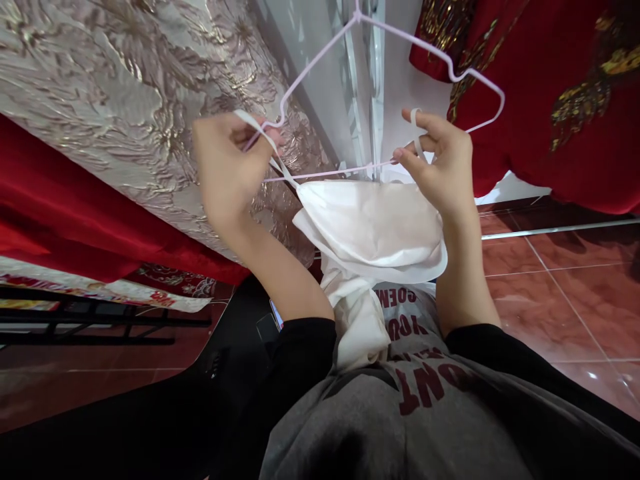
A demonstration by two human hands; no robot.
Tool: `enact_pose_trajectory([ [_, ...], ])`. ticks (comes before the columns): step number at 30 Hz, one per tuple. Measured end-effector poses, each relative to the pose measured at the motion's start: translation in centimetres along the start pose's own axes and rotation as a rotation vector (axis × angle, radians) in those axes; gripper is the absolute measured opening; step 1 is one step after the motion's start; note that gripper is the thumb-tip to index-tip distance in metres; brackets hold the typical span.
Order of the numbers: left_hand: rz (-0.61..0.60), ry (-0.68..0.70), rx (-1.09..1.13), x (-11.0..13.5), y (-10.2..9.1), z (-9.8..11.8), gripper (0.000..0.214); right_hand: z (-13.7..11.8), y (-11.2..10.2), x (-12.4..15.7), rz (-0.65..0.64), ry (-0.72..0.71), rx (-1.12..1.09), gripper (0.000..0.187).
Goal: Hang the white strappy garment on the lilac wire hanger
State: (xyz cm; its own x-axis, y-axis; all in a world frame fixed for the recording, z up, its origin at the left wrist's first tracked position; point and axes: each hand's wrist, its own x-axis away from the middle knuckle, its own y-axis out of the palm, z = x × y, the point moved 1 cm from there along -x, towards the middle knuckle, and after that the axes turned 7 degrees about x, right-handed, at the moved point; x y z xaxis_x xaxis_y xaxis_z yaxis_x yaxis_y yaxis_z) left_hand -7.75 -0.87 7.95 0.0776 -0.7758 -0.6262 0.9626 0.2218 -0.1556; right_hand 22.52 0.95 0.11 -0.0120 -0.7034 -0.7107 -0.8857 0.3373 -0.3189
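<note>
A pale lilac wire hanger [453, 70] hangs in front of me. A white garment [370, 227] with thin straps droops below its bottom bar. My left hand [227, 167] is closed, pinching one white strap at the hanger's left shoulder. My right hand [440, 163] is closed on the other strap, which loops over my raised fingers beside the hanger's bottom bar. The rest of the white cloth falls against my grey printed shirt [425, 393].
A silvery embossed curtain [125, 100] hangs at the left above red cloth [75, 220]. A red garment with gold embroidery [565, 100] hangs at the upper right. Red glossy floor tiles [565, 287] lie at the right. A black metal rack [90, 320] stands at the lower left.
</note>
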Motion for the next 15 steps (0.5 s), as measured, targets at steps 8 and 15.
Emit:
enact_pose_trajectory([
  [8,-0.219,-0.22,-0.164,-2.0,0.7,1.8,0.036,-0.5,-0.1,0.3,-0.008,0.03,0.002,0.044],
  [15,-0.035,-0.127,-0.196,-1.5,1.4,0.6,0.04,-1.7,-0.2,0.6,0.005,0.033,-0.021,0.04],
])
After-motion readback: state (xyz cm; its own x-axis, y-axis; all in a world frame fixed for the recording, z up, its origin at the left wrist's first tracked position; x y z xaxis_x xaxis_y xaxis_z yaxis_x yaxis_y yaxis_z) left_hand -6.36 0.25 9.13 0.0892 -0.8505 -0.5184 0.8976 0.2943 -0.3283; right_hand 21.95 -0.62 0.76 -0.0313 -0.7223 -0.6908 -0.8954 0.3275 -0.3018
